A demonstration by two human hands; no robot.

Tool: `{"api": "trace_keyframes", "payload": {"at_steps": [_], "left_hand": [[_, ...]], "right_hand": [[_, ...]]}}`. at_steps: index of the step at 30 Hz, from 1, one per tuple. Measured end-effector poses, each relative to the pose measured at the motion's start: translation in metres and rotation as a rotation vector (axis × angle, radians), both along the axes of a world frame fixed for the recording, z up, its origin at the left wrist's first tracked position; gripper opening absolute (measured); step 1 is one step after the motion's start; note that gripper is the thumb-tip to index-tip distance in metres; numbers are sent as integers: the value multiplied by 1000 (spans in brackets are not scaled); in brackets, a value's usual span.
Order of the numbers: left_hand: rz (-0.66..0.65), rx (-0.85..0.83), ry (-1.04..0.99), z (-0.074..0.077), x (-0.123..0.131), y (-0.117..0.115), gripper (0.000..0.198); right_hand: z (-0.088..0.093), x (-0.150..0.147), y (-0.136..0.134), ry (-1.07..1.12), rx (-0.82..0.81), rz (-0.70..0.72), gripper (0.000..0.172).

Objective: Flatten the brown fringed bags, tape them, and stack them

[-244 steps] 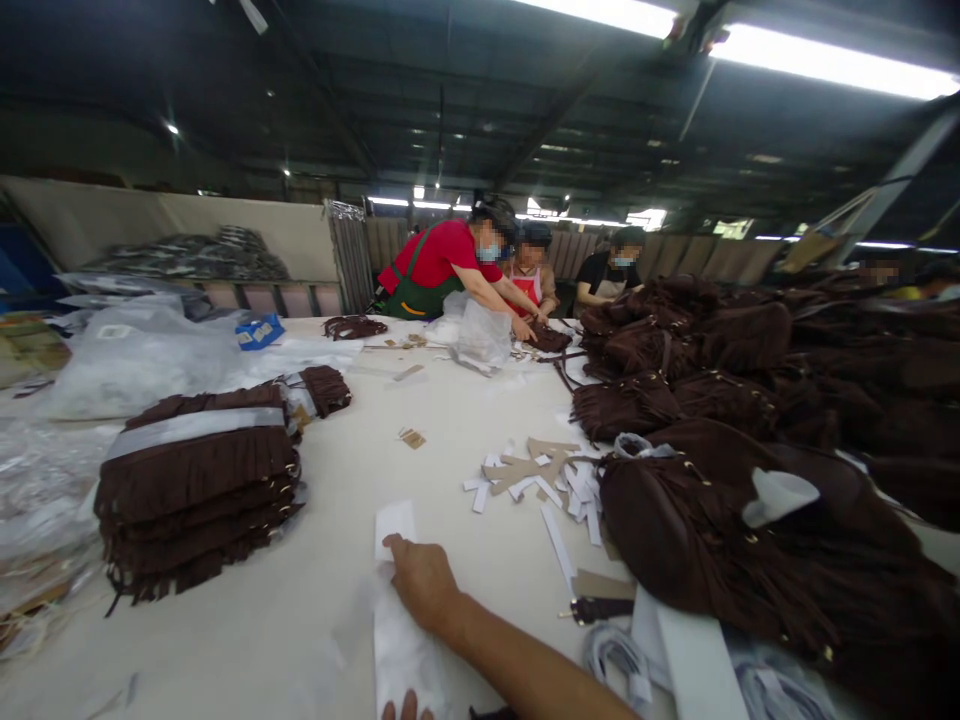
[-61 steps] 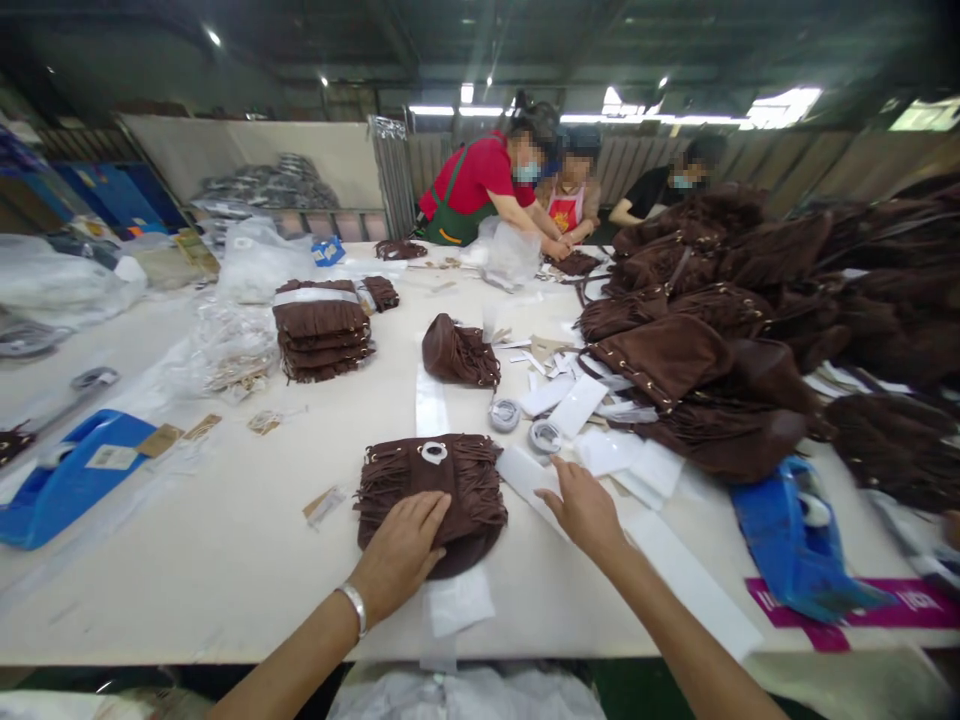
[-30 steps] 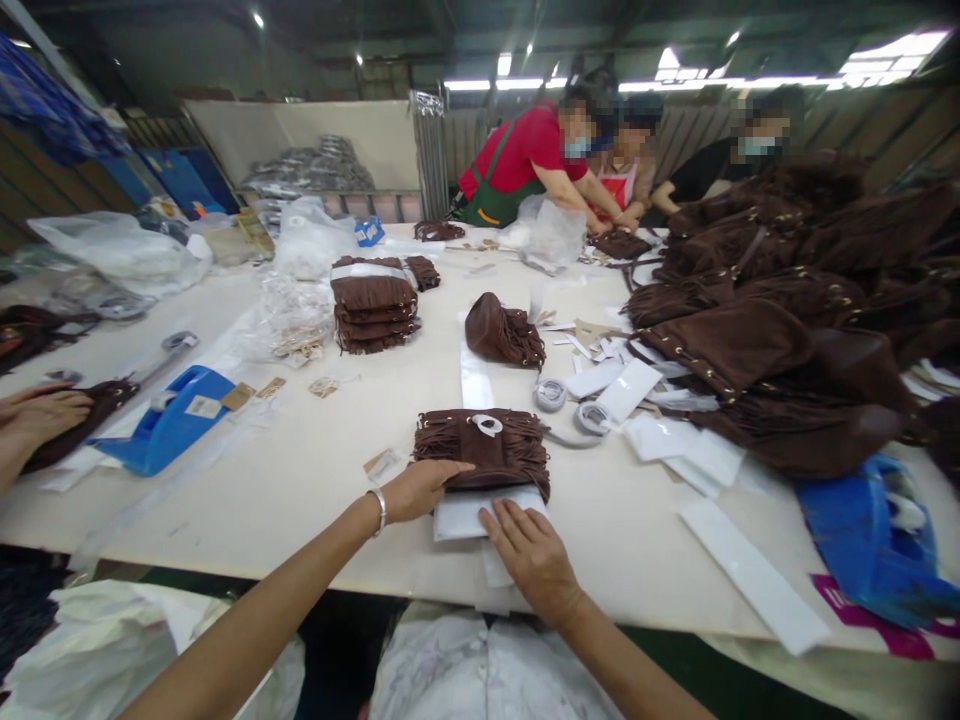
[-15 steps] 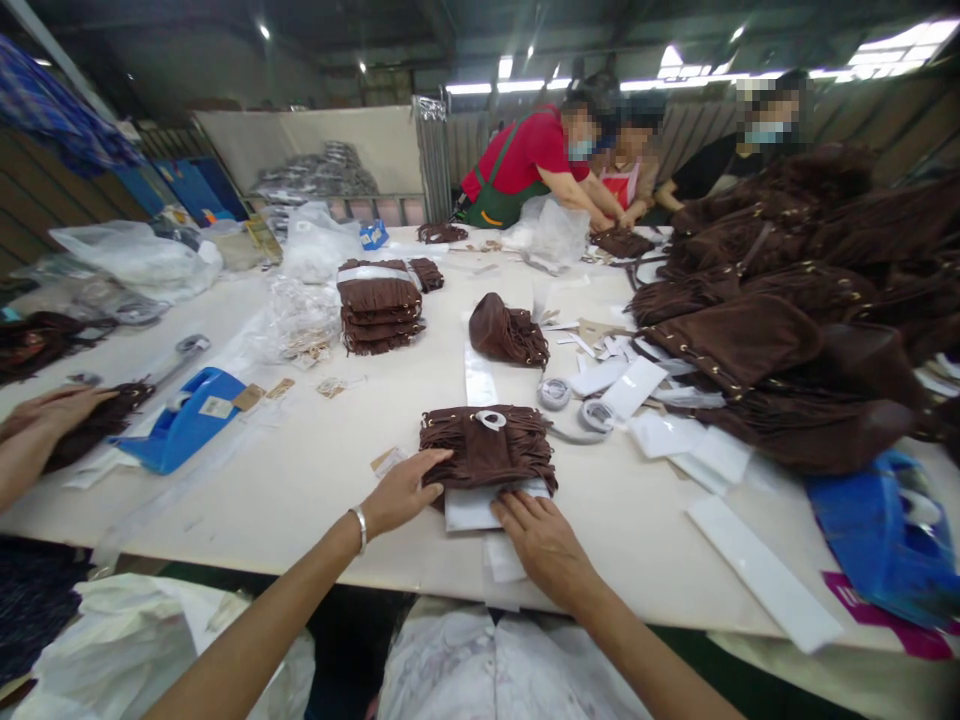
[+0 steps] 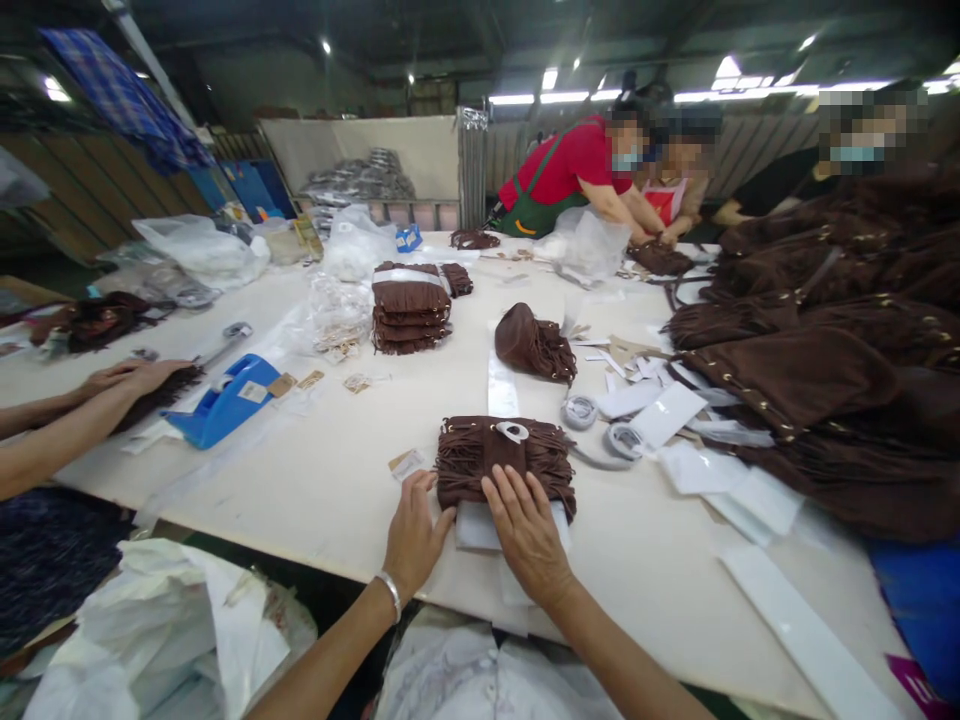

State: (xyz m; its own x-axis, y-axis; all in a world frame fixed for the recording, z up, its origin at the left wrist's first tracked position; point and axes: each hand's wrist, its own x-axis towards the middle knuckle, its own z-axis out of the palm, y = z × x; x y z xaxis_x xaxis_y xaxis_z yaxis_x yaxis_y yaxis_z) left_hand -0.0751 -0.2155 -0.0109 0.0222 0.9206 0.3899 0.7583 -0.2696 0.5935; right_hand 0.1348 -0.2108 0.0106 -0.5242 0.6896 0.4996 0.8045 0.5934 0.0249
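A dark brown fringed bag point(image 5: 465, 465), folded into a flat bundle, lies on the table in front of me. A white ring-shaped piece point(image 5: 513, 431) sits on its top edge. Under its near side a white paper sheet point(image 5: 475, 527) sticks out. My right hand point(image 5: 531, 540) rests flat on the front of the bag, fingers stretched out. At the bag's lower left corner, my left hand point(image 5: 415, 532) touches the edge with thumb and fingers apart. A small tag point(image 5: 407, 464) lies beside the left fingertips.
Behind stand a stack of folded brown bags point(image 5: 411, 325) and a single brown bag point(image 5: 531, 342). A blue tape dispenser point(image 5: 225, 402) is at left, near a co-worker's hands point(image 5: 135, 378). Brown bags point(image 5: 810, 370) heap at right beside white paper strips point(image 5: 795, 620). Co-workers point(image 5: 570, 170) lean over the far side.
My right hand has moved from the paper at the near edge up onto the bag's front. My left hand has slid down to the lower left corner. The view has shifted left.
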Motion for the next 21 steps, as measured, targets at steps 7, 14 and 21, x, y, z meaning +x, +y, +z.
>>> {"api": "trace_keyframes", "payload": {"at_steps": [7, 14, 21], "left_hand": [[-378, 251, 470, -4, 33, -33, 38], [-438, 239, 595, -14, 61, -7, 32], [-365, 228, 487, -20, 63, -10, 20]], "right_hand": [[-8, 13, 7, 43, -18, 3, 50], [-11, 37, 6, 125, -87, -29, 30], [-15, 40, -1, 177, -133, 10, 29]]}}
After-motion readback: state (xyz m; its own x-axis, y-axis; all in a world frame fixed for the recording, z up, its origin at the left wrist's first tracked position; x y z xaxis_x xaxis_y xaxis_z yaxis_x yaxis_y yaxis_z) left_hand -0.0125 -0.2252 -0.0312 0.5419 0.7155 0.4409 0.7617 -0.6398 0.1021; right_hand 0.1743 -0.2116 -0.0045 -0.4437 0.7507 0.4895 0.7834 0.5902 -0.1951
